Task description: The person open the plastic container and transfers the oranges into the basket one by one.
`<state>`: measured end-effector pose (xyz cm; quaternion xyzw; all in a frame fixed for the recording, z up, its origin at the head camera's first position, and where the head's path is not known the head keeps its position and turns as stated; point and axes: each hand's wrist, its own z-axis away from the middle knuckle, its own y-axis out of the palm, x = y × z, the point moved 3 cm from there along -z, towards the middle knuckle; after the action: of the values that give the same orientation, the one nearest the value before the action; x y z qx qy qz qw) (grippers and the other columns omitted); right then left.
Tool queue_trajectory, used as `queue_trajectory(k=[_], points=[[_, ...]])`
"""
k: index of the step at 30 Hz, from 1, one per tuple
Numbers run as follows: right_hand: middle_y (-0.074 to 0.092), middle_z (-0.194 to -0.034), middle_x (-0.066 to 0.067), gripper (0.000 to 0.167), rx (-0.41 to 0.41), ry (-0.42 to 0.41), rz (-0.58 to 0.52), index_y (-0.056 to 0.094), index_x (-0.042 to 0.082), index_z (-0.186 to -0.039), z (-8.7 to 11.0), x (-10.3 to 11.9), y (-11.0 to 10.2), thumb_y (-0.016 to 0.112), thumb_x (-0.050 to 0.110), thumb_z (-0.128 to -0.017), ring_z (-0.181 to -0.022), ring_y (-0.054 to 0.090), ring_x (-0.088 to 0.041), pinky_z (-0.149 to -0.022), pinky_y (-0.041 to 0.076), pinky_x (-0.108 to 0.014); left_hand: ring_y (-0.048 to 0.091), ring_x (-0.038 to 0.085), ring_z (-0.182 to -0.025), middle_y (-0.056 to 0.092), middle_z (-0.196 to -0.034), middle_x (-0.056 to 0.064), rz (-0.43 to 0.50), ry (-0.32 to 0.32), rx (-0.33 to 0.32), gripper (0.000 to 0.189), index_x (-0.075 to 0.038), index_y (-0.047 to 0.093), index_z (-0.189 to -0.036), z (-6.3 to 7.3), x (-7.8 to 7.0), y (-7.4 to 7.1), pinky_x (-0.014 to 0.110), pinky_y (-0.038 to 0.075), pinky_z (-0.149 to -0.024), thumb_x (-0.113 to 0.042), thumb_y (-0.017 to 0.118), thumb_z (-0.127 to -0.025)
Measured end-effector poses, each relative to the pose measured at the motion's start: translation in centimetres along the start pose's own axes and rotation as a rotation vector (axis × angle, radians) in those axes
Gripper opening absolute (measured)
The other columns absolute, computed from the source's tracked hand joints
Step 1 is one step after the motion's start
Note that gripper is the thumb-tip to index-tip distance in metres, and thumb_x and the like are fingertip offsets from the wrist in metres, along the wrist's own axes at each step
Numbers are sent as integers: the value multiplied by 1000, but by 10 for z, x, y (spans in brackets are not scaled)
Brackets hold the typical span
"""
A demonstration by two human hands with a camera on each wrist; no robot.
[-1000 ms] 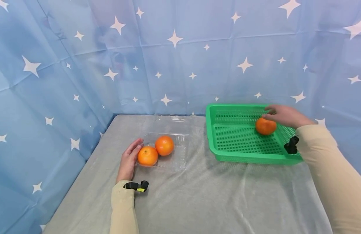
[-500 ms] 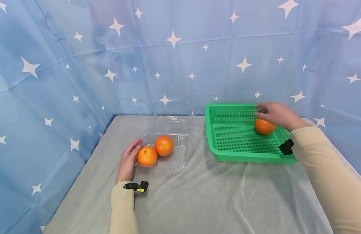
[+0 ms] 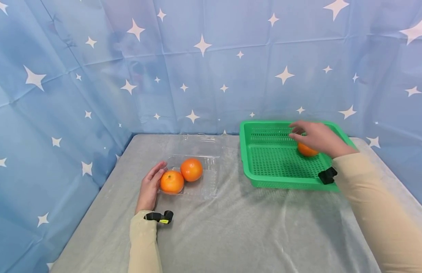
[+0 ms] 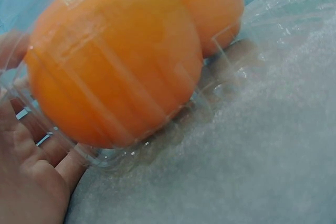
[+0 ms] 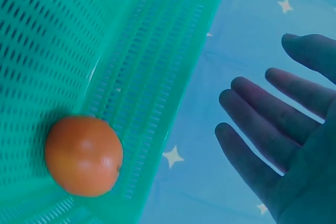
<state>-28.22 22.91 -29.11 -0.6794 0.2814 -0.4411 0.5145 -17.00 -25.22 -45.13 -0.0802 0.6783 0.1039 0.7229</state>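
My left hand (image 3: 151, 187) rests against the left side of an open clear plastic clamshell box (image 3: 211, 176), its fingers touching the outer wall. Inside the box sit two oranges, the nearer orange (image 3: 172, 182) close to my thumb and the other orange (image 3: 191, 170) just behind it. On the right, my right hand (image 3: 317, 137) hovers over a green plastic basket (image 3: 272, 182) with fingers spread and nothing in the grasp. A third orange (image 5: 84, 156) lies in the basket; the head view shows it partly covered by that hand.
A grey cloth (image 3: 238, 231) covers the table. Blue curtain (image 3: 211, 68) with white stars hangs behind and to the left. The box's raised clear lid (image 3: 200, 146) stands at the back, near the curtain.
My right hand has moved left above the basket, covering more of the orange there. The left hand, box and oranges have stayed in place.
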Motion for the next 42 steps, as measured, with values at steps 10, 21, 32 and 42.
queue_trajectory(k=[10, 21, 32, 42], points=[[59, -109, -11, 47, -52, 46, -134, 48, 11, -125, 5, 9, 7, 46, 43, -90, -100, 53, -29, -83, 38, -51, 42, 13, -119, 46, -129, -6, -8, 11, -9, 42, -25, 47, -128, -1, 0, -2, 38, 29, -101, -38, 52, -89], [57, -113, -6, 53, -84, 60, -201, 47, 18, -127, 8, 18, 11, 43, 53, -87, -106, 50, -27, -86, 36, -49, 41, 14, -120, 45, -131, -5, -17, 13, 6, 45, -22, 45, -131, -2, -2, -2, 38, 28, -102, -37, 52, -89], [59, -110, -4, 55, -134, 33, -262, 47, 19, -128, 5, 38, 17, 46, 54, -85, -103, 53, -28, -83, 40, -47, 42, 12, -119, 46, -130, -7, -11, 1, -1, 46, -22, 45, -131, -1, 0, -1, 37, 29, -102, -36, 53, -88], [58, -113, -1, 48, -156, 33, -311, 47, 23, -127, 9, 55, 20, 49, 49, -86, -99, 57, -27, -80, 43, -44, 42, 12, -119, 46, -129, -7, -10, 4, 0, 46, -23, 46, -130, -2, 1, -1, 38, 29, -102, -38, 54, -88]])
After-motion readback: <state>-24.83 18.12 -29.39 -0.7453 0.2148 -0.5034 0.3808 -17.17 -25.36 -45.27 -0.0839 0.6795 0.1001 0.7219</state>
